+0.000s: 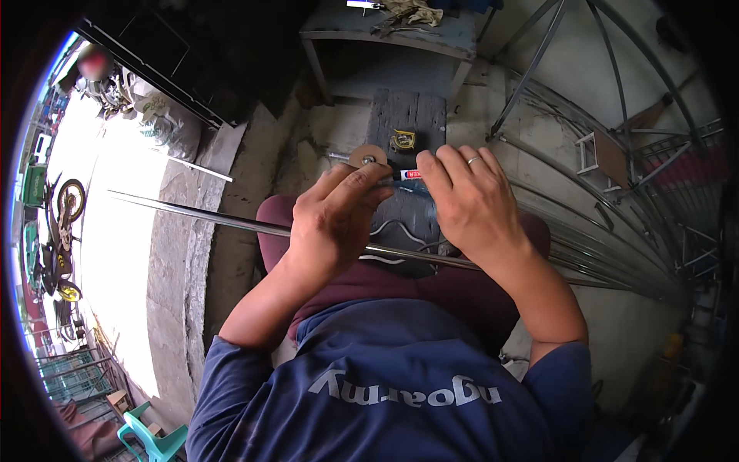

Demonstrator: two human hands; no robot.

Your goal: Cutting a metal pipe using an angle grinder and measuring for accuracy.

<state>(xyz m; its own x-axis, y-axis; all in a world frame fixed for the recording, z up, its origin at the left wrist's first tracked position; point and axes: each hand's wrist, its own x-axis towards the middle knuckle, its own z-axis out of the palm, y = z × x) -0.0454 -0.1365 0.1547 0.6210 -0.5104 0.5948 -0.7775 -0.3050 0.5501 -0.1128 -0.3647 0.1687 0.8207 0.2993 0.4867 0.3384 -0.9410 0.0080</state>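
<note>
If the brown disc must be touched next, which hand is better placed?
Probably the left hand: it appears right beside the brown disc, while the right hand is farther, across the marker.

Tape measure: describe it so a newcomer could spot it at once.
Find the dark wooden plank at upper centre. On it, just beyond the marker, sits the tape measure: compact and yellow-edged, unlike the round brown disc nearer left.

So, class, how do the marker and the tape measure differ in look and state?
The marker is slender, the tape measure chunky. The marker shows white and red, the tape measure yellow. The left hand and right hand hold the marker; the tape measure lies untouched on the dark bench. Both have dark parts.
</note>
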